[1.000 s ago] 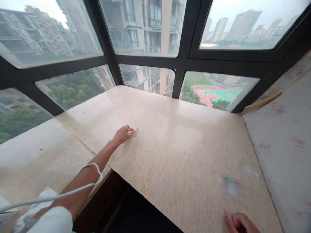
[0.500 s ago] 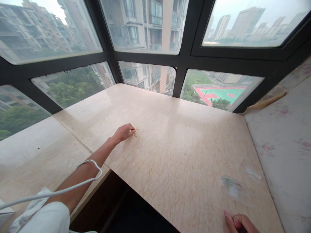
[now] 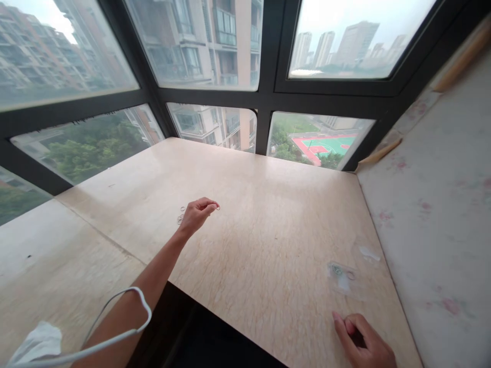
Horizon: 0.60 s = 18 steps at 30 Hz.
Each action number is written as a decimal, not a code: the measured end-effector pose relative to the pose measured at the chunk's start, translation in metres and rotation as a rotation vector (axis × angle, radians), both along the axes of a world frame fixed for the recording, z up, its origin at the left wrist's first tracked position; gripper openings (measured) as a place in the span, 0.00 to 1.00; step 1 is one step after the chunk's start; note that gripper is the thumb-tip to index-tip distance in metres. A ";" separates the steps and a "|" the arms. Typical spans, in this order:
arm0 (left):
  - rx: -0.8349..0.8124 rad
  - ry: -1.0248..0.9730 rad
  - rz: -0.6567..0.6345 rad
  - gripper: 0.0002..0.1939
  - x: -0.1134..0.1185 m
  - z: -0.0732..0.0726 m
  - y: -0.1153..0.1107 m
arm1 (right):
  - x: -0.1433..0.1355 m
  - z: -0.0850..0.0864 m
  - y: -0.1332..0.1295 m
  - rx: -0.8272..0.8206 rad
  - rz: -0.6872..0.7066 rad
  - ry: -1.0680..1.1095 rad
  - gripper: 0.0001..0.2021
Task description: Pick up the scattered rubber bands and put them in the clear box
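Observation:
My left hand [image 3: 197, 213] is stretched out over the pale marble-patterned surface, thumb and fingertips pinched on a small thin ring [image 3: 218, 207]. Just left of that wrist lies a little group of similar thin rings [image 3: 180, 219], partly hidden by the hand. At the lower right my right hand [image 3: 363, 340] rests near the surface with its fingers loosely curled; nothing shows in it. Beyond it lies a clear plastic bag [image 3: 343, 281] with greenish rings and a white label inside.
Another clear piece of plastic [image 3: 369, 253] lies by the flowered wall [image 3: 422, 245]. A white cable [image 3: 111, 335] loops over my left forearm, near a crumpled white tissue [image 3: 40, 340]. Dark window frames [image 3: 215, 97] border the far edge; a dark opening [image 3: 199, 332] is in front.
My left hand has lifted away from the group of rings and moved right, a ring in its pinch. The view has turned right, showing more of my curled right hand.

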State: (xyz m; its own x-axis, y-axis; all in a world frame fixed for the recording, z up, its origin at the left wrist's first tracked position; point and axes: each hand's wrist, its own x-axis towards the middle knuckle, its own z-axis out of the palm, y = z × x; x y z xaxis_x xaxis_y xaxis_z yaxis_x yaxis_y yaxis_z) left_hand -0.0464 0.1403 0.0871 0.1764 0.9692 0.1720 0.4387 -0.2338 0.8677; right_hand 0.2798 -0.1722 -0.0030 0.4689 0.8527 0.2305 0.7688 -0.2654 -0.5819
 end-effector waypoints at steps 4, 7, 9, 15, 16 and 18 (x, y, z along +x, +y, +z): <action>0.091 -0.037 -0.127 0.10 0.044 0.013 -0.021 | -0.001 0.000 0.001 0.041 0.008 0.006 0.21; 0.103 -0.082 -0.207 0.10 0.079 0.018 -0.037 | -0.002 0.002 0.003 0.081 0.012 0.024 0.20; 0.092 -0.121 -0.250 0.11 0.103 0.017 -0.048 | -0.003 0.004 0.004 0.089 0.013 0.042 0.19; -0.011 -0.195 -0.414 0.10 0.180 -0.002 -0.081 | -0.001 0.004 0.004 0.083 0.006 0.079 0.17; -0.010 -0.190 -0.438 0.10 0.193 -0.006 -0.087 | -0.001 0.003 0.003 0.081 0.006 0.085 0.17; 0.032 -0.153 -0.494 0.09 0.216 -0.013 -0.099 | -0.001 0.003 0.003 0.076 0.004 0.102 0.17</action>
